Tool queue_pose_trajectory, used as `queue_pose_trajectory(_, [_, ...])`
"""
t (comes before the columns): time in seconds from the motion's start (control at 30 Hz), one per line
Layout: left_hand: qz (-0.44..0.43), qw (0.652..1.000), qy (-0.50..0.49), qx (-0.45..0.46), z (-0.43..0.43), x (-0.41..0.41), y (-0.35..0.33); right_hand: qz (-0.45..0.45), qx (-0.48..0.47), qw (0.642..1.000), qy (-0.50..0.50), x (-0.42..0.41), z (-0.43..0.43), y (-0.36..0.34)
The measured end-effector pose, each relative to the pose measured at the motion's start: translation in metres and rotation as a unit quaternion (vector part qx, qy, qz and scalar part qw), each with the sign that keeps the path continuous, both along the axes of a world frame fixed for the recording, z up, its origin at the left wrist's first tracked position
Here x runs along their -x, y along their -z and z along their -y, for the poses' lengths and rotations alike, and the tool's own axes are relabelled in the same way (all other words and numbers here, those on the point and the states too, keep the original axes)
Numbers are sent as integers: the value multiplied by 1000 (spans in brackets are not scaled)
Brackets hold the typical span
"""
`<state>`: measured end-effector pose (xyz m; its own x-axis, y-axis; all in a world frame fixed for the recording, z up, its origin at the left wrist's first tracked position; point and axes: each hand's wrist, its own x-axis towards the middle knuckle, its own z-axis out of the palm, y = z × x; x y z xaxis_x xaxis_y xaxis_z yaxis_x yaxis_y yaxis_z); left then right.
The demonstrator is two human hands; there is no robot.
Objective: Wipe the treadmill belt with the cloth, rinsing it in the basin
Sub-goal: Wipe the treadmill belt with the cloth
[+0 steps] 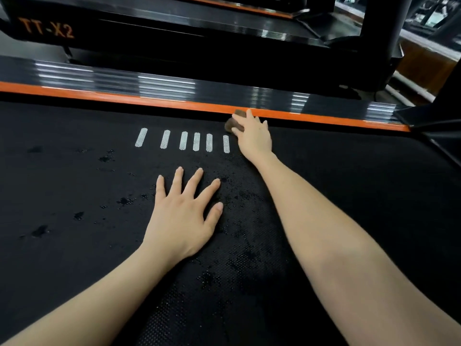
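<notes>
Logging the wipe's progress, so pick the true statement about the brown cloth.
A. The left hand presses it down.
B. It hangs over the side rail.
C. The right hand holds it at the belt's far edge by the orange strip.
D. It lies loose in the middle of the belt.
C: the right hand grips the brown cloth against the belt beside the orange strip, while the left hand lies flat and empty.

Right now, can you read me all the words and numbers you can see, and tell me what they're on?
"TT-X2": orange letters on the black side of the next treadmill, top left.
The white stripes on the belt are just marks, not writing.
No other words or numbers show anywhere.
</notes>
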<state>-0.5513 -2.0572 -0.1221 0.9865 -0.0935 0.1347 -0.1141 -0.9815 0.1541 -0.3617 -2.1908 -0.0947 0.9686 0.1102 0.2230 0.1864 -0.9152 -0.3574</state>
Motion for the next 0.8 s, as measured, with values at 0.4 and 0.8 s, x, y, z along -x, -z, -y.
queue_pose_trajectory(0.4, [-10,1000,-12,2,5,1,0,0,-30,989,145,-20,85,-1])
queue_pose_trajectory(0.8, [-31,999,-11,-15,4,1,-3,-29,-65,973,-218,170,79,3])
